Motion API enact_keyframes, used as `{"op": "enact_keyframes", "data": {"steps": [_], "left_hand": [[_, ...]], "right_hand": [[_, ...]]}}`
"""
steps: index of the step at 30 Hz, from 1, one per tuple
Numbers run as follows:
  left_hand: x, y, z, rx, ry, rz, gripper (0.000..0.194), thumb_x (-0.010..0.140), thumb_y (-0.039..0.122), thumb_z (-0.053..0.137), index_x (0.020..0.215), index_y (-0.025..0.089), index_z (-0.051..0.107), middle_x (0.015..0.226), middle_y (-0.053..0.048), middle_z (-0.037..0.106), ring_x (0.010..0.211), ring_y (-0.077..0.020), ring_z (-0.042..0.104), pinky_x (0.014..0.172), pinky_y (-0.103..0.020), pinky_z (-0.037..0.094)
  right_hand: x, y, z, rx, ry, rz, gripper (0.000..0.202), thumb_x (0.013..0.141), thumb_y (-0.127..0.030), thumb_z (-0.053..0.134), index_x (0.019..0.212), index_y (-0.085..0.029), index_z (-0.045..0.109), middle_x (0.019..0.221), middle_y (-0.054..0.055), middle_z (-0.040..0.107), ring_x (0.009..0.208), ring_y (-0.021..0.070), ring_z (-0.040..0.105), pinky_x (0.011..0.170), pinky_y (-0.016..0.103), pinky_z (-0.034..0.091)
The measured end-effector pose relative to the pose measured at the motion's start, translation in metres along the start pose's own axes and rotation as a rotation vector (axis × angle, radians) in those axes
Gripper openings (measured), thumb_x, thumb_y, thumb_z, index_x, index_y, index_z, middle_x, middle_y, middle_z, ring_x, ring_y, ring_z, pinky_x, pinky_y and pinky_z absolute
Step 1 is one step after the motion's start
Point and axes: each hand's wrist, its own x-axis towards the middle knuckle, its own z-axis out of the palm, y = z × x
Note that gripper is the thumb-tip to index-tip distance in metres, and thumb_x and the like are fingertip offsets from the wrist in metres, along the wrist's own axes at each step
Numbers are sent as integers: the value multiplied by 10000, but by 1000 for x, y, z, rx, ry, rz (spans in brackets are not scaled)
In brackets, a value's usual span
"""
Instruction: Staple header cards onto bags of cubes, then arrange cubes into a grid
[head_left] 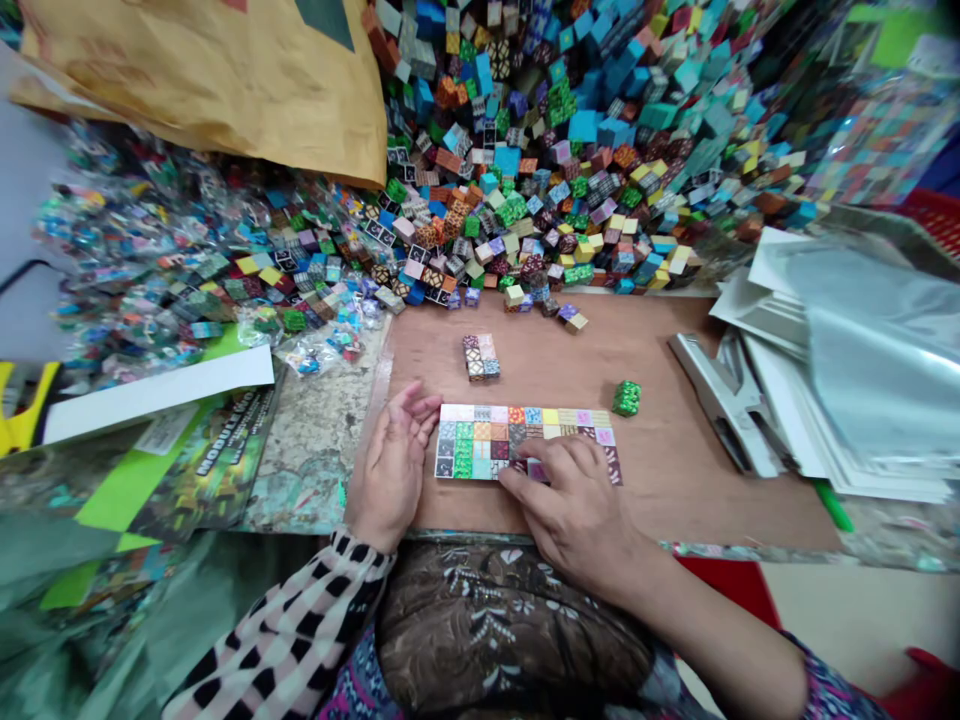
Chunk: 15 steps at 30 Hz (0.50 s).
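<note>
A flat rectangle of small patterned blocks [480, 440] lies on the brown board [645, 350]. My left hand [395, 465] rests at its left end, palm turned inward, fingers apart and holding nothing. Over the right part of the rectangle is my right hand [574, 500], its fingertips down on the blocks near the front edge; whether they grip a block is hard to see. Behind the rectangle sits a small cluster of blocks [481, 357]. A single green block [627, 398] stands off its back right corner.
A large heap of coloured blocks [525, 190] covers the back. Bagged small pieces [172, 220] and a yellow paper bag [225, 80] are at the left. To the right lie a metal stapler [724, 400] and stacked white cards and plastic sleeves [885, 350].
</note>
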Motion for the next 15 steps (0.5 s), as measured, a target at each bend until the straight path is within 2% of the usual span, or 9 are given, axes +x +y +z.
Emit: {"op": "enact_keyframes", "data": {"steps": [8, 15], "left_hand": [[-1, 0, 2, 3, 4, -12, 423, 912, 560, 549, 1165, 228, 622, 1056, -49, 698, 1078, -161, 633, 1027, -353, 465], [-2, 0, 1, -3, 5, -21, 453, 885, 594, 569, 1158, 237, 624, 1042, -40, 699, 1068, -153, 632, 1015, -338, 467]], "right_hand": [[9, -1, 1, -60, -19, -41, 207, 863, -132, 523, 967, -179, 696, 1052, 109, 636, 965, 254, 476, 894, 418, 329], [15, -4, 8, -53, -69, -74, 214, 888, -153, 522, 1028, -203, 676, 1082, 103, 633, 948, 248, 477, 883, 416, 323]]}}
